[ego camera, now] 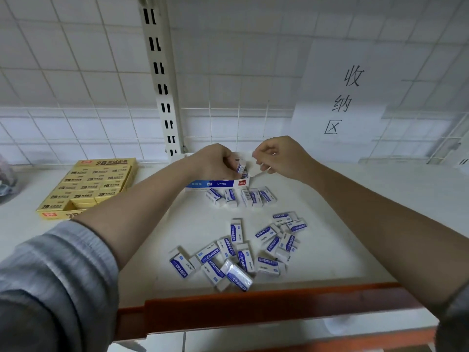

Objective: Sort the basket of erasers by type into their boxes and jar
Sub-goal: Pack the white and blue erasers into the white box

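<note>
Both hands work over the blue-and-white box (pixel 215 183), which stands at the back of the white shelf (pixel 355 199). The left hand (pixel 215 161) is curled round one blue-and-white eraser (pixel 240 165), holding it just above the box's right end. The right hand (pixel 276 156), just to the right of the box, pinches the edge of a white flap (pixel 258 171) between thumb and fingers; whether that flap belongs to the box cannot be told for certain. Right in front of the box, touching or nearly touching it, stands a row of about six erasers (pixel 241 196) on their edges. Well in front of the box, toward the orange shelf lip (pixel 253 308), lies a loose scatter of erasers (pixel 238 252), roughly sixteen to eighteen, flat and overlapping at all angles, so an exact count is not possible. To the left of the blue-and-white box, apart from it, sits one yellow tray box (pixel 86 189) packed with yellow 2B erasers, about fifteen showing, with one gap at its near corner. Farther left, at the frame edge, is a clear plastic bag (pixel 7 179) whose contents are unclear. Behind the box rises a white wire grid (pixel 76 72) with a slotted upright post (pixel 162 85), and up to the right hangs a sheet of paper with three handwritten characters (pixel 342 97). A grey sleeve (pixel 50 275) covers the left upper forearm.
</note>
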### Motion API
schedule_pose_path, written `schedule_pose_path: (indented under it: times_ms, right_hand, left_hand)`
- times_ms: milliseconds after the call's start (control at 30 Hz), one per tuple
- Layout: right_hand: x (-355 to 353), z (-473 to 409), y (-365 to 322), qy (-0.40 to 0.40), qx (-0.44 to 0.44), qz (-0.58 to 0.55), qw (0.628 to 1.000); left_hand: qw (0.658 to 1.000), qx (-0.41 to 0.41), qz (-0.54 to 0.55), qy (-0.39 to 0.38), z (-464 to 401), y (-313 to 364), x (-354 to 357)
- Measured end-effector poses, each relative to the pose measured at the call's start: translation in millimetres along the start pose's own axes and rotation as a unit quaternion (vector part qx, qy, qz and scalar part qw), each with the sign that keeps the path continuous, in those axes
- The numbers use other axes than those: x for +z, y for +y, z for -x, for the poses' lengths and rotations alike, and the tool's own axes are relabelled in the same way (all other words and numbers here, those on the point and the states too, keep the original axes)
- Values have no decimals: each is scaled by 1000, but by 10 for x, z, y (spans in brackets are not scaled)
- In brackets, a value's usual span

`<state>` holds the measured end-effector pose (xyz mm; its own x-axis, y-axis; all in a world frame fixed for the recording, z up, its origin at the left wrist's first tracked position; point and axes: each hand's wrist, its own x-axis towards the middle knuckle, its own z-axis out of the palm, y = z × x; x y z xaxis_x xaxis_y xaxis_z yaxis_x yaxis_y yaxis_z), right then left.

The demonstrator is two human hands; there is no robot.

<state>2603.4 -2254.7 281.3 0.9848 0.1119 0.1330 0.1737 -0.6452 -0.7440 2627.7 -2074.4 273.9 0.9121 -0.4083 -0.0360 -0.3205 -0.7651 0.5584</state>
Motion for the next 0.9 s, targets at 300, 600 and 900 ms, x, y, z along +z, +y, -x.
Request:
schedule_pose_path:
  times_ms: [300, 600, 900]
  right_hand:
    - [208, -42, -109, -65, 150, -129, 978]
    - [209, -107, -197, -107, 91, 78, 987]
    - [175, -302, -297, -179, 118, 247, 945]
  left_hand:
    - [989, 8, -112, -99, -120, 59, -174]
    - [999, 10, -24, -32, -179, -212, -111]
    - [988, -53, 122, -81, -135, -371, -199]
